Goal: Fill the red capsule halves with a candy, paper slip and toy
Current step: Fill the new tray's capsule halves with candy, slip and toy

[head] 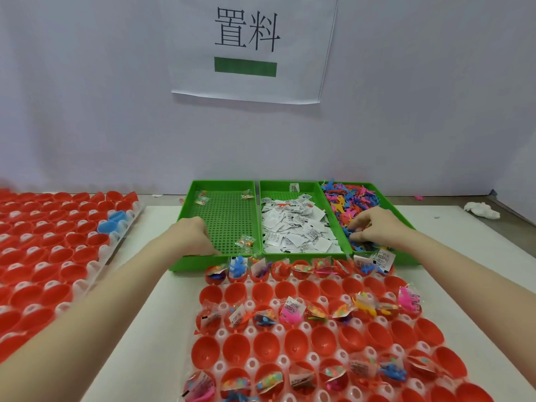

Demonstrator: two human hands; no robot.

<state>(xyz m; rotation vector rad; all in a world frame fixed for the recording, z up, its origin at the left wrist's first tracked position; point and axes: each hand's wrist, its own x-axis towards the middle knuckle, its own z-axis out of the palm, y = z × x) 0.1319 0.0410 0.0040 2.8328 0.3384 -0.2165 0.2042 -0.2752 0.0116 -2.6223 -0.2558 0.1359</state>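
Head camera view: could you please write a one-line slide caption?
Left hand reaches into the candy tray; right hand picks among toys above red capsule halves.

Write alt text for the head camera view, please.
A person's left hand reaches into a nearly empty green candy tray while the right hand digs among colourful toys; paper slips fill the middle tray, red capsule halves wait below.

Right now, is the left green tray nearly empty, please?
Nearly empty: the left tray holds only a few candy packets; its perforated floor shows.
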